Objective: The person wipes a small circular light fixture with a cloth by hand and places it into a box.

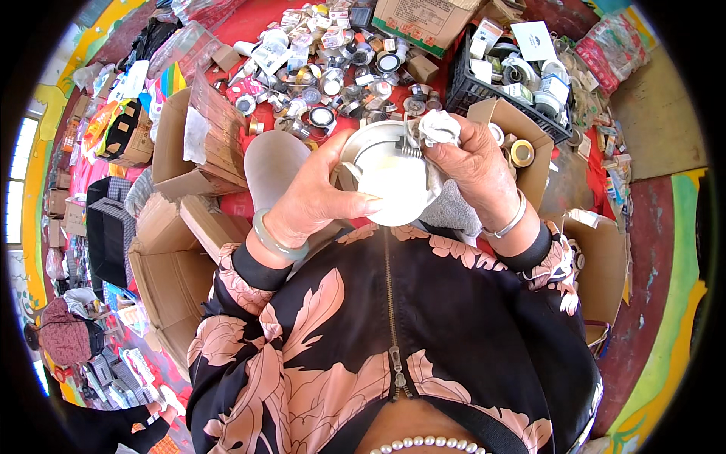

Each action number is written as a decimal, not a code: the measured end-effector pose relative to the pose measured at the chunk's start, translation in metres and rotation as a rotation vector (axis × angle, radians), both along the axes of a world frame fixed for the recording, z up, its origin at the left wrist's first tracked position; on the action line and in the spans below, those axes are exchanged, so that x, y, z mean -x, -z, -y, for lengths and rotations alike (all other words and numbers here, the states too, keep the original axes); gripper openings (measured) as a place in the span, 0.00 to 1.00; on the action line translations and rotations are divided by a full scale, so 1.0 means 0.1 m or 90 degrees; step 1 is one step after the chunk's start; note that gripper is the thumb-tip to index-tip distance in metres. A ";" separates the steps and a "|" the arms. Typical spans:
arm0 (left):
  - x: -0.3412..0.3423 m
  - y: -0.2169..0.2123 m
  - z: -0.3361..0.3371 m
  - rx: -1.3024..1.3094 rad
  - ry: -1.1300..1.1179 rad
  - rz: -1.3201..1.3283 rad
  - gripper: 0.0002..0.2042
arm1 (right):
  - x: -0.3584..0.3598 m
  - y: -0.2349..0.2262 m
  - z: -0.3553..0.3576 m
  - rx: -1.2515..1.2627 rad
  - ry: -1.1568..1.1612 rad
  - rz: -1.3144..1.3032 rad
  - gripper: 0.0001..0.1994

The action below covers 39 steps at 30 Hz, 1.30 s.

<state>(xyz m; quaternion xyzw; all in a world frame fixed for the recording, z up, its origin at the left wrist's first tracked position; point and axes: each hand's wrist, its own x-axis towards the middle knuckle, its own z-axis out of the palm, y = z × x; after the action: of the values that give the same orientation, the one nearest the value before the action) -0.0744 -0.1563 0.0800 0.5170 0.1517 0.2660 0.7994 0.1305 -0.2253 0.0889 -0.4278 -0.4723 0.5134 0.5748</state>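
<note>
A round white downlight (393, 178) with a metal coil spring at its side is held up before my chest. My left hand (318, 185) grips it by the left rim, with the thumb across its front. At the opposite rim my right hand (470, 151) is closed on a crumpled white cloth (439, 128), pressed close beside the spring. Part of the cloth seems to hang behind the fingers along the light's right edge. The fixture's far side is hidden from view.
Many loose light fixtures (321, 117) lie piled on the red ground cover ahead. A black crate (461, 98) filled with fixtures stands at the far right. Open cardboard boxes (170, 265) flank me. Other people (72, 333) are at the left edge.
</note>
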 end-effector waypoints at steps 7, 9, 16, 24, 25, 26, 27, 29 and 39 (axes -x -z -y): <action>-0.01 -0.01 0.03 -0.086 -0.045 -0.054 0.30 | 0.12 -0.01 0.00 0.044 0.093 -0.009 0.09; -0.01 -0.01 0.07 -0.114 -0.072 -0.069 0.30 | 0.14 0.02 -0.05 0.049 0.112 -0.008 0.09; -0.01 -0.02 0.12 -0.172 -0.139 -0.113 0.29 | 0.11 0.08 -0.10 0.105 0.107 0.022 0.09; 0.00 0.11 0.10 -0.226 -0.258 -0.100 0.28 | 0.05 0.19 -0.11 0.178 0.139 0.082 0.09; 0.02 0.05 0.07 -0.205 -0.300 -0.062 0.28 | -0.03 0.32 -0.11 0.204 0.138 0.044 0.10; 0.05 -0.02 0.04 -0.186 -0.340 -0.022 0.28 | -0.15 0.50 -0.12 0.228 0.141 0.007 0.10; 0.09 -0.15 0.02 -0.164 -0.338 0.021 0.28 | -0.26 0.59 -0.14 0.249 0.138 -0.031 0.11; 0.17 -0.18 -0.05 -0.143 -0.355 0.056 0.29 | -0.36 0.56 -0.09 0.250 0.168 -0.046 0.12; 0.06 -0.03 -0.11 0.100 -0.276 0.160 0.30 | -0.07 -0.13 -0.27 -0.032 0.111 -0.089 0.19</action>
<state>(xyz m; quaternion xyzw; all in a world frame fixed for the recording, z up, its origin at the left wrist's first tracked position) -0.0802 -0.1458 0.0833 0.3715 0.1786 0.4804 0.7741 0.1375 -0.1987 0.1015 -0.4159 -0.4048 0.4777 0.6595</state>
